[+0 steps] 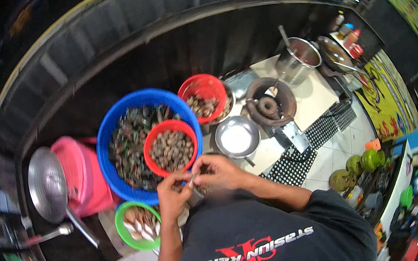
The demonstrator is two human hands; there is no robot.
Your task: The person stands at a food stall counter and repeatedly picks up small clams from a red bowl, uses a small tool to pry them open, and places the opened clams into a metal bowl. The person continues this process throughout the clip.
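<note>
My left hand [173, 190] and my right hand [222, 171] meet in front of my chest, fingertips pinched together around something small. What they hold is too small and covered to name. Just beyond them, a red bowl [149, 162] of small round brown shellfish [171, 150] sits inside a large blue basin [104, 160]. Dark greenish shellfish [128, 138] fill the rest of the basin. By my left forearm stands a light green bowl [122, 231] with pale and brownish shells [141, 226].
Another red bowl [217, 84] with shells stands farther back, near an empty metal pan [237, 136]. To the right are a round burner [272, 106] and a steel pot [297, 60]. Pink tubs [85, 173] and a long-handled wok [47, 183] lie left.
</note>
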